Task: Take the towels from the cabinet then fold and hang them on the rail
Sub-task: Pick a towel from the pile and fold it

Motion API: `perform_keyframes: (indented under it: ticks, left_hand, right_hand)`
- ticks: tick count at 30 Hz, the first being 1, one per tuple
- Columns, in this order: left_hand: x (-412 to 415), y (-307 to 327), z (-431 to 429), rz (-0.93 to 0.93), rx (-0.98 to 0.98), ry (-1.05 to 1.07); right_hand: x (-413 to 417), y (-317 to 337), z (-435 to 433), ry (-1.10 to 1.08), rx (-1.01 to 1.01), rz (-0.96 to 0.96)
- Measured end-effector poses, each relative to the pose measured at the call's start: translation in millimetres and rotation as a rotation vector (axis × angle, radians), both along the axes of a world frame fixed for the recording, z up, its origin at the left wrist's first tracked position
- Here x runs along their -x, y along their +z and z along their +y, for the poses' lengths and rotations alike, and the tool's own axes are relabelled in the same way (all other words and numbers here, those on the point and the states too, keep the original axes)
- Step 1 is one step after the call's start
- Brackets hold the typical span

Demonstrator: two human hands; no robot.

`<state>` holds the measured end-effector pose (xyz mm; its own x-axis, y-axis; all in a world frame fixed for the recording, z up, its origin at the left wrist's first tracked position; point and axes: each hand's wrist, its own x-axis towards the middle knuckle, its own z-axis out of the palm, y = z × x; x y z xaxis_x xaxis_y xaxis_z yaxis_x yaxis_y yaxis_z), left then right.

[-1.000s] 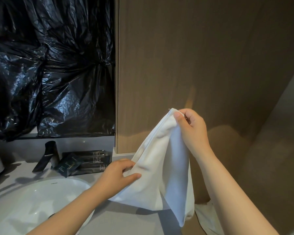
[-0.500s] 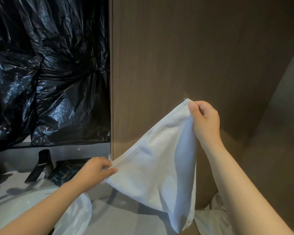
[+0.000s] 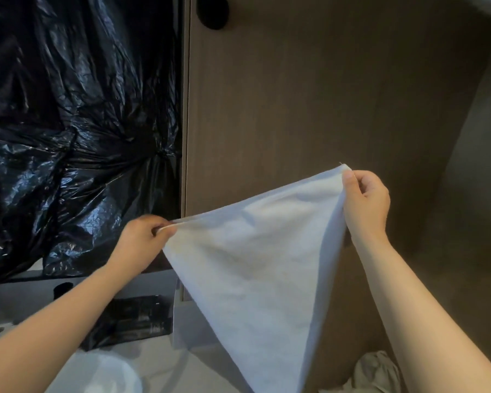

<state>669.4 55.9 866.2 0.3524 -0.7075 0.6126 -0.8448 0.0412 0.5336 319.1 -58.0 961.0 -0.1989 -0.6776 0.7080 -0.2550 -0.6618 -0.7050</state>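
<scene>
Both hands are up, and the towel is spread between them in the air. The left hand has its fingers curled tight round one top corner, pinching the hem. The right hand pinches the other top corner between thumb and curled fingers, and it sits higher than the left. So the top edge runs taut and slanted, rising from left to right. Below that edge the white cloth hangs in a broad triangle and narrows to a point at the bottom of the view.

The towel hangs right in front of the brown wooden cabinet and covers the lower part of its front. Whether it touches the wood, I can't tell. High on the cabinet there's a dark round spot.

To the left, crinkled black plastic fills the wall. Under it runs the pale bench, with dark packets lying on it near the cabinet's foot. The white rim of a basin shows at the bottom left. Down at the lower right, beside the right forearm, lies a crumpled pale cloth.
</scene>
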Motion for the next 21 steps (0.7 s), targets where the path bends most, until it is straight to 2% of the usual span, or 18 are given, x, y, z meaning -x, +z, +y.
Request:
perform_keyframes:
  ticks: [6, 10, 14, 17, 21]
  left_hand:
    - [-6.7, 62.7, -11.3, 0.077, 0.164, 0.071]
    - [0.9, 72.4, -7.1, 0.129, 0.235, 0.063]
    - [3.0, 69.2, -3.2, 0.267, 0.278, 0.043]
    - [-0.8, 67.1, -2.2, 0.272, 0.257, 0.081]
    - [-4.9, 66.6, -0.1, 0.263, 0.224, 0.121]
  right_hand:
    - [8.0, 6.9, -17.3, -0.071, -0.075, -0.101]
    - [7.8, -4.1, -22.8, -0.072, -0.139, -0.172]
    - [10.6, -15.0, -21.1, 0.052, -0.177, -0.122]
    - [14.7, -18.9, -15.0, 0.196, -0.235, -0.058]
    - [9.1, -24.3, -13.0, 0.151, -0.184, -0.023]
